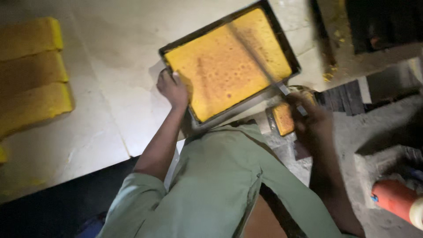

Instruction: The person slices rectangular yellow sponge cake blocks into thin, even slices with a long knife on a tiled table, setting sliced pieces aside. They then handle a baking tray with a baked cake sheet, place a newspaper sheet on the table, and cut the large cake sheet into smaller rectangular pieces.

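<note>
A dark rectangular baking tray (240, 109) holds a flat yellow sponge cake (216, 66) with browned specks. It rests tilted at the edge of a pale table. My left hand (172, 89) grips the tray's near-left corner. My right hand (313, 125) is closed on the handle of a long thin knife (260, 61). The blurred blade lies across the right part of the cake, running toward the far edge.
Three yellow sponge slabs (31, 70) lie side by side at the table's left. A smaller piece of browned sponge (283, 118) sits just under my right hand. A dark crumb-covered frame (348, 57) stands at the upper right, and an orange object (394, 198) lies on the grey floor at the lower right.
</note>
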A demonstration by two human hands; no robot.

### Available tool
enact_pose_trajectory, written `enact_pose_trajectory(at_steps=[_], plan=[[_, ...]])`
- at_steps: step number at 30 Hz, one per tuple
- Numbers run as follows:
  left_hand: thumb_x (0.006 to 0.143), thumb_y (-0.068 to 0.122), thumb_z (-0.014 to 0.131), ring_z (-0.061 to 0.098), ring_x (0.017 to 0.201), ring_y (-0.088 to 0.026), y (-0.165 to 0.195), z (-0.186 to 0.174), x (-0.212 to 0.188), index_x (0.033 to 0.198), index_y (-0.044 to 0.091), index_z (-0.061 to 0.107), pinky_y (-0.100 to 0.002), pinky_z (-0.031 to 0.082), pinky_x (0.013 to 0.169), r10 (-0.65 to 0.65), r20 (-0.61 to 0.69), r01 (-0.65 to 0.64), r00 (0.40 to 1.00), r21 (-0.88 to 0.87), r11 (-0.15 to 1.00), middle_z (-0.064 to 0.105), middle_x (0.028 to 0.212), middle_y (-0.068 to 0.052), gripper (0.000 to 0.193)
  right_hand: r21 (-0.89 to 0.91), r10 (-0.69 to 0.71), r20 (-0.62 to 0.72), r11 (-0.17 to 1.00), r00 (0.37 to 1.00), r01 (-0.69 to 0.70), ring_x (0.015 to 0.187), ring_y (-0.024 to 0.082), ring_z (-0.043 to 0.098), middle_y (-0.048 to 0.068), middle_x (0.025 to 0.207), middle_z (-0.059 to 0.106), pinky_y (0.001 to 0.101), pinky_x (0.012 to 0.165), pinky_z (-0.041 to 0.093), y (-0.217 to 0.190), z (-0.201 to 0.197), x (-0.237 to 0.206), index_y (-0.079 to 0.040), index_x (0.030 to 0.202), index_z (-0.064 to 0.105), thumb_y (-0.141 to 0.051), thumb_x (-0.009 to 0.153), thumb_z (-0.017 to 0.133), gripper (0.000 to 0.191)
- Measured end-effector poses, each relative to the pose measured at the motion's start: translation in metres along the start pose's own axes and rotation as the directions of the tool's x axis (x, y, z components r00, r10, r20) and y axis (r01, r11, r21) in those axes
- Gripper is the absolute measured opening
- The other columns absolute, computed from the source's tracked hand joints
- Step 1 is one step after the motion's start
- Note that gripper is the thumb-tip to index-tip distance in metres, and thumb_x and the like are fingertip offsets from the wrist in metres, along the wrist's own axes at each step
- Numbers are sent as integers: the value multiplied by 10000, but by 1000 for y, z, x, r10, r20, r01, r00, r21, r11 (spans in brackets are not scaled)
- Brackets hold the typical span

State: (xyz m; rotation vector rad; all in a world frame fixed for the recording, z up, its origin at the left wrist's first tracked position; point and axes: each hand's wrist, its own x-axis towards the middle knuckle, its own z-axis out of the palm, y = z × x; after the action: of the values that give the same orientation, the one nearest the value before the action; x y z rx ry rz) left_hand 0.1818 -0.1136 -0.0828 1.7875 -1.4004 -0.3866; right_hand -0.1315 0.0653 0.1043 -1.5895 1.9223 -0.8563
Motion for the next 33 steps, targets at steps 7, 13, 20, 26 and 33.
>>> enact_pose_trajectory(at_steps=[7,13,20,26,33], plan=[[1009,186,556,545,1191,-421,-43,11,92,1182,2,618,-521,412,1050,82,-94,-92,992,-104,990,616,1230,-219,260,-56,103,442,995,891,-87,653,148,591,169,825,698,330,642,520,-25,74,-39,-62,1245,657,-101,897,695,353],[880,111,618,525,1233,-337,-51,43,128,1050,131,687,-502,399,1062,60,1,-60,998,111,992,635,1261,-69,185,-262,431,613,901,662,-345,744,172,766,138,880,805,327,717,600,-60,42,-67,-156,1278,698,-165,915,687,364],[849,89,626,477,1282,-309,-51,44,124,1044,183,697,-539,362,1080,48,19,-50,999,157,986,593,1305,-5,228,-10,151,441,987,885,-163,627,251,638,181,789,654,380,613,532,-81,159,-10,-100,1222,639,-93,896,684,330],[868,118,631,484,1296,-285,-46,41,124,1038,204,697,-548,376,1064,16,47,-24,999,174,984,602,1314,34,202,-282,438,565,899,699,-335,572,285,589,155,634,612,403,578,519,-119,89,3,-170,1205,667,-209,814,806,417],[849,121,651,517,1231,-338,-31,42,125,1031,179,706,-564,414,986,18,57,-32,998,255,966,632,1257,-21,198,-150,196,690,981,697,-127,735,210,744,96,914,797,352,685,595,-69,-13,-2,-142,1190,700,-165,886,670,306]])
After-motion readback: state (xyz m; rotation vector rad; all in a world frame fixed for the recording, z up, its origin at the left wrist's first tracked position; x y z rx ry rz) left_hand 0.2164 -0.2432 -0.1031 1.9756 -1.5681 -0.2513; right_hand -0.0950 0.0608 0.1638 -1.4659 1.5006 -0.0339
